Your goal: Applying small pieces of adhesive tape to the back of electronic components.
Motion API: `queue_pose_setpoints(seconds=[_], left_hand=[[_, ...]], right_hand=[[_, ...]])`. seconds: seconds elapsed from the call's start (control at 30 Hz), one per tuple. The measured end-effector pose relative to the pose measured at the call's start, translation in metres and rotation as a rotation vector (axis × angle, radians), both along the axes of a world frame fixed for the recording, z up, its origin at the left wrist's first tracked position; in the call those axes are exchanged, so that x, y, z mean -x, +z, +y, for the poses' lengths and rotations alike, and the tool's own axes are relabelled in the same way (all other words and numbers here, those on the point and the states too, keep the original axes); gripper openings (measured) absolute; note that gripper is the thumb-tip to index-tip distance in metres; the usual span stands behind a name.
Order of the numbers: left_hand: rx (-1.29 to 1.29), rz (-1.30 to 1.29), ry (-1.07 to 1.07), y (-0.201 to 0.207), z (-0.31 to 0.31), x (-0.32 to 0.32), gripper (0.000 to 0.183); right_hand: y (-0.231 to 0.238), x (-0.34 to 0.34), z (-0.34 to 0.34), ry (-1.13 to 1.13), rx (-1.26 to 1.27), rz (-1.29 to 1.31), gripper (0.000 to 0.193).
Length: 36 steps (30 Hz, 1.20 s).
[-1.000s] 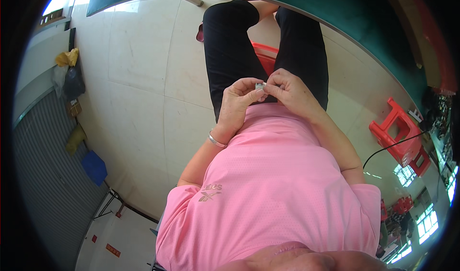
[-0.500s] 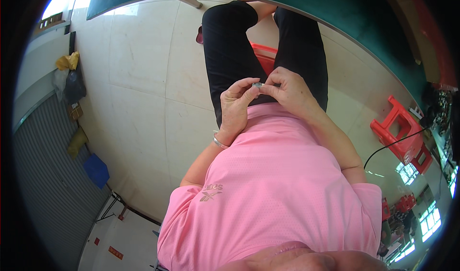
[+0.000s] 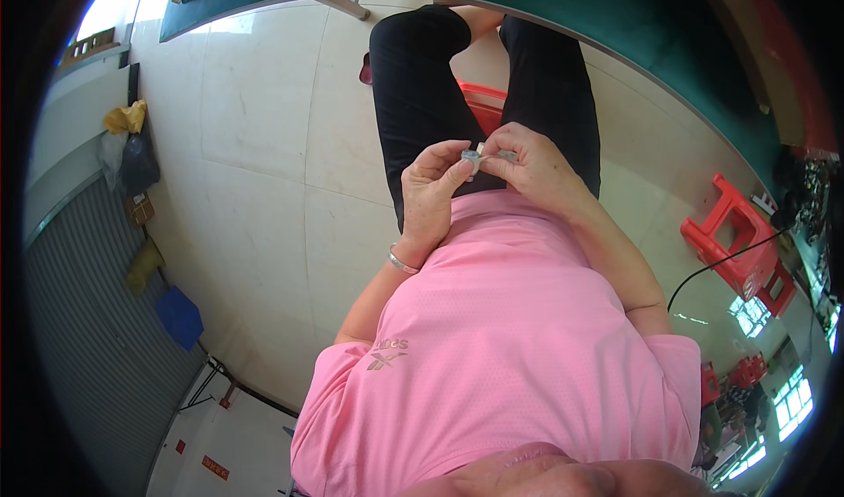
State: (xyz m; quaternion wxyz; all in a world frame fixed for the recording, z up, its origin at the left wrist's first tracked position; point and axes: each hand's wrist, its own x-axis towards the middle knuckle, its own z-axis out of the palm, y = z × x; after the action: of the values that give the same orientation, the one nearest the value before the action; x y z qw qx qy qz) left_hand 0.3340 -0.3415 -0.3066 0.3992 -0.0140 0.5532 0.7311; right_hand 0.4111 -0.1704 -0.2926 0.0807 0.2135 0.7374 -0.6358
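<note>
Over my lap, my two hands meet around a small pale grey piece (image 3: 471, 157), too small to name. My left hand (image 3: 428, 193) pinches it between thumb and fingertips; a silver bracelet (image 3: 402, 260) circles that wrist. Close beside it, my right hand (image 3: 538, 170) is closed, thumb against fingers, with a thin greyish bit (image 3: 507, 156) showing between them. Whether this bit is joined to the pale grey piece I cannot tell. A small whitish tip sticks up where the fingertips meet.
A green table (image 3: 615, 9) curves across the top, beyond my knees. Part of a red stool (image 3: 483, 97) shows between my legs. More red stools (image 3: 734, 237) stand at the right near a black cable (image 3: 716, 266). Bags and a blue box (image 3: 179, 317) line the left wall.
My right fingertips have shifted slightly away from the left ones. More of the small grey piece shows, along with the greyish bit in my right fingers and the whitish tip.
</note>
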Motion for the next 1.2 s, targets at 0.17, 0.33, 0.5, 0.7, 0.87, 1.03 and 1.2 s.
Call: queue_pose_setpoints(seconds=[0.17,0.33,0.5,0.7,0.87,1.03,1.2], left_hand=[[0.014,0.02,0.019,-0.005,-0.003,-0.002,0.022],[-0.058,-0.031,0.015,-0.008,-0.006,0.0,0.02],[-0.249,-0.249,-0.047,-0.009,-0.014,0.0,0.02],[-0.135,-0.208,-0.001,0.013,0.004,-0.001,0.028],[-0.112,-0.046,-0.108,0.002,-0.001,0.002,0.035],[-0.119,-0.054,-0.084,0.0,-0.004,0.003,0.035],[-0.115,-0.036,-0.04,-0.006,-0.005,0.0,0.027]], right_hand=[[0.006,0.003,0.006,-0.01,-0.042,-0.213,0.042],[0.003,0.006,0.008,0.028,-0.048,-0.205,0.041],[0.013,0.004,0.012,0.043,0.036,-0.18,0.044],[0.007,-0.002,0.005,-0.025,-0.19,-0.128,0.056],[0.017,0.0,-0.003,0.013,-0.269,-0.146,0.053],[0.027,0.002,0.004,0.09,-0.199,-0.114,0.047],[0.029,0.0,0.015,0.146,-0.018,-0.123,0.037]])
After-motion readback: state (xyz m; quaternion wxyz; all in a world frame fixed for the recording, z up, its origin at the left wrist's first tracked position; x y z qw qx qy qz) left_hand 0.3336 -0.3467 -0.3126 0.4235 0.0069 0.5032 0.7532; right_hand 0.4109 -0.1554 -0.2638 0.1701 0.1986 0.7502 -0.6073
